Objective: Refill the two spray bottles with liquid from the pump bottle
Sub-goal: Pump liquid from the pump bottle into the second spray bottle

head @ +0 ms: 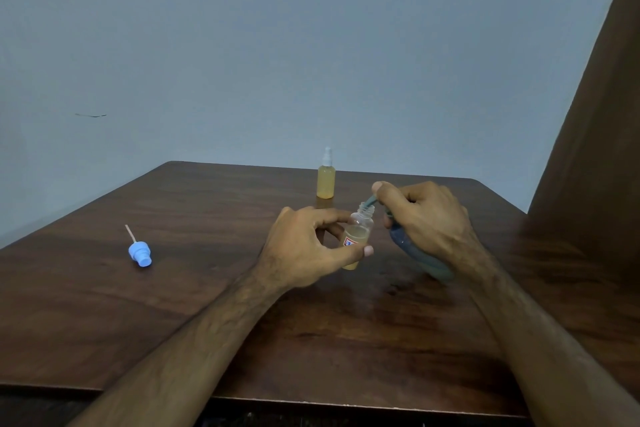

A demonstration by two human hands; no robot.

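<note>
Bottle [358, 236], open-necked, part-filled with yellowish liquid, is held tilted above the table [173, 288] between thumb and fingers of the left hand [304, 250]. Pump bottle [415, 253], bluish, is gripped by the curled right hand [426, 218], its nozzle [370, 200] held at the open neck. Second bottle [326, 180], capped and full, is stood upright behind. Blue sprayer [140, 253] with tube is laid well to the left.

open bottle [358, 236] centre table [207, 288]; capped bottle [326, 180] behind; sprayer head [140, 253] left.
</note>
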